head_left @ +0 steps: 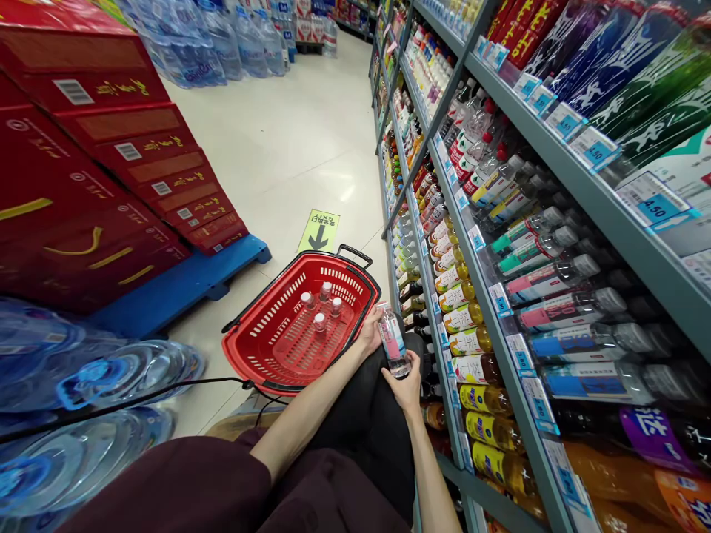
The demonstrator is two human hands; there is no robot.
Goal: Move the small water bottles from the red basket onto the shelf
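Small clear bottle (393, 342), pink-blue label, held over lap just beside red basket's (261, 355) right rim. Left hand (371, 331) fingers wrapped round upper part; right hand (407, 386) fingers cupped under base. Four capped bottles (321, 305) upright near basket's far end. Drink shelves (500, 311) close on right.

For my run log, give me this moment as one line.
left hand: holding bottle top | right hand: holding bottle base | red basket: on floor, four bottles inside | shelf: beside hands
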